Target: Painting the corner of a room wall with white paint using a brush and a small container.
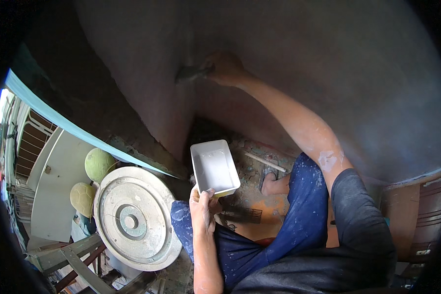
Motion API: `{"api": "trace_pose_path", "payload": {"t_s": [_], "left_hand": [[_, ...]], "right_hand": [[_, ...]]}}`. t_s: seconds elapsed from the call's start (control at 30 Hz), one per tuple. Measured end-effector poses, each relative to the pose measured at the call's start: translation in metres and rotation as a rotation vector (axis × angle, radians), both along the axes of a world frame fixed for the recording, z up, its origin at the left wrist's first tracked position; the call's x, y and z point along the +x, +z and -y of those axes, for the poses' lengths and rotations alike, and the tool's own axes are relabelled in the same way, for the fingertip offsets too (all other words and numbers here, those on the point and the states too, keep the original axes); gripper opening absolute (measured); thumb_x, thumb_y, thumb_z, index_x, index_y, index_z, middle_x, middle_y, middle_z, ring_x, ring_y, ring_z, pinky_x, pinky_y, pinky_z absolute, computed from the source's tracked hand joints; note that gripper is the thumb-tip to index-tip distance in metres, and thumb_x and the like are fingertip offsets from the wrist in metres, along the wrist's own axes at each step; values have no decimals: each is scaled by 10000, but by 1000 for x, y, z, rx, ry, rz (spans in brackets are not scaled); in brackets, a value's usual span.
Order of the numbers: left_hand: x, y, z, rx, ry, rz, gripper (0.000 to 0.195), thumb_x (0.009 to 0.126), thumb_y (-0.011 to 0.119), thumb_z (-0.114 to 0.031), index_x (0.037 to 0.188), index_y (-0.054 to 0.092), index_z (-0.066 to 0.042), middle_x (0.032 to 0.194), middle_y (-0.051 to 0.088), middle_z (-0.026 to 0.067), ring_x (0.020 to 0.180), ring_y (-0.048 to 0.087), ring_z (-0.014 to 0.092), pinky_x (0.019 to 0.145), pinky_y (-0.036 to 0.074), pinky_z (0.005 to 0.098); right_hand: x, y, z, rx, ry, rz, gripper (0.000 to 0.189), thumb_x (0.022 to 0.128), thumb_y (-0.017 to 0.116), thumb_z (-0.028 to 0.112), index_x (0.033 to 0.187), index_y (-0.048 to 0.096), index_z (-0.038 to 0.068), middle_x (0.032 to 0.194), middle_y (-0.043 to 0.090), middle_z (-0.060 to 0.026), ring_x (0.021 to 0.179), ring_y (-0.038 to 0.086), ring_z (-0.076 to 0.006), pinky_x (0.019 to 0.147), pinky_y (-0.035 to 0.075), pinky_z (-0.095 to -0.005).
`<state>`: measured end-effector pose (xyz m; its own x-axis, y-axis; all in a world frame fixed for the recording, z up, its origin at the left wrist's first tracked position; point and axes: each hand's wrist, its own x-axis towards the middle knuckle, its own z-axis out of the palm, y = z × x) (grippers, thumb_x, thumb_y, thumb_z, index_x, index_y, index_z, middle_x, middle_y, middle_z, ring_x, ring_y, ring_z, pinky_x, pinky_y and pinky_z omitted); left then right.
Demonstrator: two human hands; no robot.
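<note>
In my left hand (204, 207) is a white rectangular plastic tray (215, 167), gripped by its near end with the thumb at the rim; a thin smear of pale material lies inside it. My right hand (226, 68) is raised at the dark wall (316, 73), shut on the handle of a putty knife or scraper (193, 73). Its blade points left, at the inner corner where two wall faces meet. Shadow hides the blade's exact edge. Pale dried spots mark my right forearm.
A large round lid-like disc (132, 220) stands at left, near two worn balls (99, 164) and a wooden frame (73, 253). On the debris-strewn floor lie a pale stick (265, 162) and a dark slotted grate (244, 215). A panelled wooden door (431, 213) is at right.
</note>
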<state>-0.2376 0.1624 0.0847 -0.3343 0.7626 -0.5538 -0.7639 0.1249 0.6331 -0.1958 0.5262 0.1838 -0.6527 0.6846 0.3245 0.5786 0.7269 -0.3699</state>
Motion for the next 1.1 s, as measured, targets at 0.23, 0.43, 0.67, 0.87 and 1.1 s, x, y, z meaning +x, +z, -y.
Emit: {"api": "trace_pose_path", "payload": {"t_s": [0.23, 0.43, 0.67, 0.87, 1.1], "left_hand": [[2, -12, -3, -2, -21, 8, 251, 871, 630, -60, 1111, 582, -2, 1008, 647, 79, 890, 648, 167, 824, 533, 286], [1, 10, 16, -28, -32, -106, 348, 908, 604, -172, 1222, 561, -26, 1097, 649, 96, 995, 654, 192, 877, 530, 367], [15, 36, 46, -56, 72, -66, 419, 881, 579, -35, 1293, 508, -1, 1147, 629, 96, 1027, 658, 192, 908, 562, 330], [36, 23, 37, 5, 229, -18, 463, 855, 639, -56, 1288, 479, -24, 979, 596, 29, 769, 552, 74, 677, 451, 215], [29, 20, 35, -73, 180, 69, 462, 854, 668, -84, 1279, 500, -22, 1049, 608, 43, 916, 609, 107, 806, 520, 242]], "right_hand": [[12, 99, 2, 159, 6, -56, 295, 736, 780, 248, 982, 777, 85, 966, 747, -154, 919, 713, -301, 845, 547, -398], [51, 79, 19, 165, -99, -342, 245, 773, 775, 201, 985, 778, 78, 972, 749, -163, 899, 722, -291, 826, 558, -371], [38, -119, 72, -212, -115, 26, 216, 799, 662, 72, 988, 766, 83, 971, 731, -199, 929, 710, -351, 827, 558, -450], [-25, -237, 94, -263, -216, 291, 304, 767, 597, -17, 996, 768, 87, 977, 734, -183, 996, 694, -363, 895, 546, -463], [-34, -265, 70, -289, 199, 8, 302, 856, 532, 9, 1042, 756, 89, 1042, 720, -194, 1049, 681, -343, 937, 527, -450]]}}
